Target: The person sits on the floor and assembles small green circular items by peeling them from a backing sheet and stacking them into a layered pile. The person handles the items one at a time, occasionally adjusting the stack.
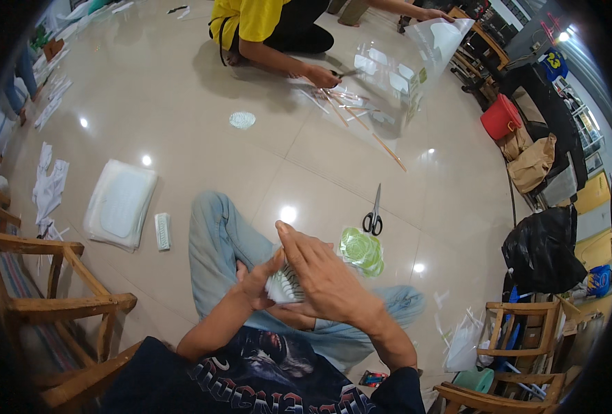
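Observation:
I sit cross-legged on the floor with both hands raised over my lap. Between my palms is a stack of white cut-outs with green printed lines (284, 286). My left hand (255, 284) clasps its left side, the fingers partly hidden behind it. Fingers stretched out and together, my right hand (328, 279) presses on its top and right side and covers much of it. Just beyond my right hand lie green leaf-patterned cut-outs (361, 251), and past them scissors with black handles (373, 217).
Left of my knee are a stack of clear-white sheets (121, 205) and a narrow white bundle (163, 232). Ahead lies a round cut-out (242, 120). A person in yellow (254, 24) cuts a printed plastic sheet (389, 76). Wooden chairs (71, 303) flank me.

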`<state>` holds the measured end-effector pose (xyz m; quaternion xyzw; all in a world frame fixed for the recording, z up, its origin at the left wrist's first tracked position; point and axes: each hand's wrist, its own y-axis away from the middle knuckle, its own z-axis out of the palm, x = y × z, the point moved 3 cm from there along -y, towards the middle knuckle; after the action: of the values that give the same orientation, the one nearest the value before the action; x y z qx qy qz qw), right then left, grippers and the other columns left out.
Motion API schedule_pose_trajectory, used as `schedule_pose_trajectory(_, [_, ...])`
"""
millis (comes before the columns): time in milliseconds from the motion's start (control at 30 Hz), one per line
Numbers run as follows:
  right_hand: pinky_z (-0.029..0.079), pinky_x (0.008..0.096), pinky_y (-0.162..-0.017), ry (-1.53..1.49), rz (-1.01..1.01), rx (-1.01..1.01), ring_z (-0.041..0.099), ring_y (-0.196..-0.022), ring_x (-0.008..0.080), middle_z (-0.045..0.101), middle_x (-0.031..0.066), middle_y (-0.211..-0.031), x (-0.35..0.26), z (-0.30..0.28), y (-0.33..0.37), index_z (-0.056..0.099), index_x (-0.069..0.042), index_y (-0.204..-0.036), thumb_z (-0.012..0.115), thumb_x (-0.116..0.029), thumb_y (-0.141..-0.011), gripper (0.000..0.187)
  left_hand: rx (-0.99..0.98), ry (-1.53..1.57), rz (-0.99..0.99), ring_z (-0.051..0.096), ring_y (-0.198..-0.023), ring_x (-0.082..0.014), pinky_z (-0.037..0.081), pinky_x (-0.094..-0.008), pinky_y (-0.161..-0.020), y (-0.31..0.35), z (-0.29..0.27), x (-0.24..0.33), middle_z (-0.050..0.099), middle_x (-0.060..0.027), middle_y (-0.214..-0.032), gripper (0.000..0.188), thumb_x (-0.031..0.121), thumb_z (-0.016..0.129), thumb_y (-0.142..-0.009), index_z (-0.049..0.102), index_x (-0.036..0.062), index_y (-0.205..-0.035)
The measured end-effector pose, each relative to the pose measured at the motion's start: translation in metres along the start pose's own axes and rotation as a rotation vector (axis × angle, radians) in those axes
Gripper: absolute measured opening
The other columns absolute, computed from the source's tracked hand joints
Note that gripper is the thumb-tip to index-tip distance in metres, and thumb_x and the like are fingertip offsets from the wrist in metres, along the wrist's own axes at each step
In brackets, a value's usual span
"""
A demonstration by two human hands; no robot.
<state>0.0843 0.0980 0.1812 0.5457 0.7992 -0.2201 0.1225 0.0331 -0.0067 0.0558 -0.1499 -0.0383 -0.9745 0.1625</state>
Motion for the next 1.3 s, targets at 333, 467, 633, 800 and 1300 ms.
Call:
schedule_pose_trajectory(333, [0.039, 0.0447, -0.105, 0.029, -0.023, 0.035, 0.049, -0.123, 0.0382, 0.047, 0.0246, -0.134, -0.004, 0.004, -0.003, 0.016, 0.007, -0.15, 0.082, -0.044, -0.068, 0.117, -0.017, -0.244, 0.062, 0.036, -0.139, -0.0323, 0.038, -0.0455, -0.112, -0.005, 0.019, 0.007, 0.026, -0.0219, -0.155, 0.107, 0.064, 0.063, -0.082, 0.015, -0.0025, -0.152])
schedule_pose_trajectory(467, [0.039, 0.0451, -0.106, -0.23, 0.193, -0.204, 0.048, -0.126, 0.0401, 0.046, 0.0266, -0.137, 0.012, -0.001, 0.001, 0.014, 0.006, -0.151, 0.08, -0.043, -0.071, 0.115, 0.075, -0.141, 0.013, 0.035, -0.14, -0.0325, 0.035, -0.0464, -0.113, 0.004, 0.015, 0.014, 0.024, -0.0198, -0.157, 0.106, 0.056, 0.071, -0.076, 0.022, 0.0007, -0.152])
schedule_pose_trajectory(633, [0.04, 0.045, -0.105, -0.113, 0.032, 0.036, 0.046, -0.126, 0.0421, 0.045, 0.0282, -0.138, 0.024, 0.004, 0.006, 0.006, 0.006, -0.152, 0.08, -0.043, -0.072, 0.12, 0.102, -0.114, 0.056, 0.052, -0.127, -0.0255, 0.047, -0.037, -0.103, -0.013, 0.029, 0.005, 0.043, -0.0191, -0.144, 0.086, 0.044, 0.063, -0.091, 0.023, -0.0014, -0.151])
schedule_pose_trajectory(800, [0.037, 0.0448, -0.108, -0.118, 0.073, 0.065, 0.043, -0.13, 0.0432, 0.038, 0.0305, -0.144, 0.03, 0.0, 0.012, 0.005, 0.006, -0.152, 0.08, -0.047, -0.071, 0.122, 0.062, -0.053, 0.003, 0.053, -0.126, -0.025, 0.049, -0.0363, -0.101, -0.009, -0.017, -0.014, 0.043, -0.0186, -0.144, 0.083, 0.044, 0.064, -0.091, 0.025, -0.0017, -0.149])
schedule_pose_trajectory(1300, [0.038, 0.043, -0.108, -0.076, 0.027, -0.005, 0.051, -0.12, 0.0375, 0.047, 0.0242, -0.135, 0.043, -0.009, 0.016, 0.015, 0.006, -0.151, 0.076, -0.05, -0.073, 0.113, 0.068, -0.045, -0.019, 0.049, -0.13, -0.0257, 0.043, -0.0376, -0.108, -0.014, -0.017, -0.011, 0.044, -0.0161, -0.142, 0.096, 0.041, 0.076, -0.083, 0.021, 0.0023, -0.152])
